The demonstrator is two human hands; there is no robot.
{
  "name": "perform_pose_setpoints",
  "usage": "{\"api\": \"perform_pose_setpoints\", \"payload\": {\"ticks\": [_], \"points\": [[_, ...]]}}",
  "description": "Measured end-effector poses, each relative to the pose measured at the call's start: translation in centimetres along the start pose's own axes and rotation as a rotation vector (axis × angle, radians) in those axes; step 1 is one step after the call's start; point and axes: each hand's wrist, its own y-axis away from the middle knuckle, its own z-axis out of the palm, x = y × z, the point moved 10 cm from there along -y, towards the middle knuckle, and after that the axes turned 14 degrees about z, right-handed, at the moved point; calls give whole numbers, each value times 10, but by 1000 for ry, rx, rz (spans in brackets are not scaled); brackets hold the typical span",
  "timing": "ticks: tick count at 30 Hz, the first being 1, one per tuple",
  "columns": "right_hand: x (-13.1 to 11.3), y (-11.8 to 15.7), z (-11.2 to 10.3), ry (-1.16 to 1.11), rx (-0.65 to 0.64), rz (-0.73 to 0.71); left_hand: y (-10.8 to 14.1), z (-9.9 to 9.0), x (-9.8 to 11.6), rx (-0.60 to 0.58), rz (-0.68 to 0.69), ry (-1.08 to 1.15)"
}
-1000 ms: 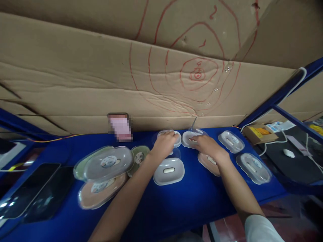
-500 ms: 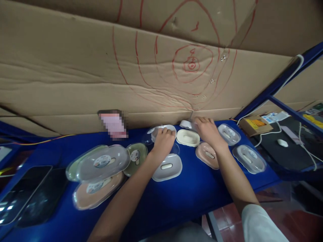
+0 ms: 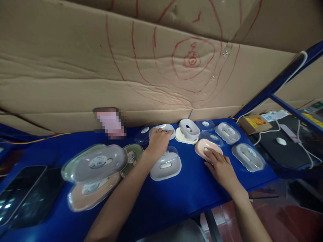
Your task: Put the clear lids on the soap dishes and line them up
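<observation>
My left hand (image 3: 160,139) is closed on the rim of a grey oval soap dish (image 3: 166,127) near the cardboard, its fingertips over the near edge. My right hand (image 3: 219,164) grips the near right end of a peach soap dish (image 3: 202,145), fingers on top and thumb at the side. Between and beyond them, a grey dish part with a slot (image 3: 190,130) lies on a cream dish base (image 3: 179,136). A grey dish with a white centre piece and clear cover (image 3: 157,171) sits below my left hand. Clear covers (image 3: 213,138) lie beside the peach dish.
Lidded grey dishes (image 3: 248,157) stand at the right. Stacked grey, green and peach dishes (image 3: 84,168) lie at the left beside dark glossy panels (image 3: 22,188). A phone-like device (image 3: 109,122) leans on the cardboard wall (image 3: 63,94). A blue metal frame (image 3: 282,77) rises at the right.
My right hand has come back from the cardboard side to the peach dish, which has turned slightly. The grey slotted part now rests on the cream base. My left hand stays at its dish.
</observation>
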Motion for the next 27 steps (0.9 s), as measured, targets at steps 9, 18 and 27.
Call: {"api": "perform_pose_setpoints", "payload": {"ticks": [9, 18, 27], "points": [[-4, -18, -20, -253, -69, -82, 0, -13, -9, 60, -11, 4], [-15, -16, -40, -211, 223, -22, 7, -47, 12, 215, -37, -23], [-96, 45, -45, -482, -20, -387, 137, 13, 102, 164, 145, 2]]}}
